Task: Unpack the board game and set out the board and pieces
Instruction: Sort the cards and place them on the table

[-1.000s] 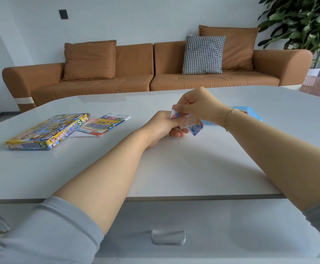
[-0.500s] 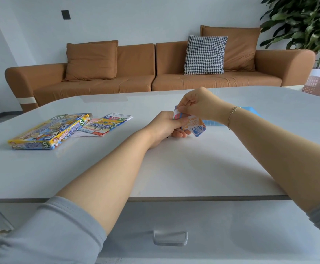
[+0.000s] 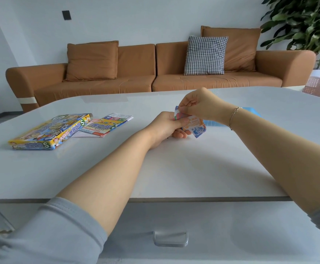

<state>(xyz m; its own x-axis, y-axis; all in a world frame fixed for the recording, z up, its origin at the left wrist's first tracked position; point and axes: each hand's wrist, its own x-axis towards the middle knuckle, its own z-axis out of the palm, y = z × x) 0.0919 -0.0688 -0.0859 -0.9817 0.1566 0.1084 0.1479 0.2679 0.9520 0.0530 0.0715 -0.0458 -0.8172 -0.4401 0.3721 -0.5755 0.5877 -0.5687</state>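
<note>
- Your left hand (image 3: 164, 128) grips the card pack (image 3: 190, 123) from below, just above the table (image 3: 174, 168) mid-way across.
- Your right hand (image 3: 199, 104) pinches the pack's top corner, fingers curled.
- The box (image 3: 48, 132) and folded board (image 3: 105, 124) lie well off to the left, touching each other.
- A blue tray (image 3: 250, 112) peeks out behind your right wrist.
- There's bare tabletop between your arms up to the near edge.

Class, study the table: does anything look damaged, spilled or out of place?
Nothing stands out. The game box lies flat on the table, folded sheets beside it. The left hand and right hand hold a small packet of cards, with no visible damage or spill.
</note>
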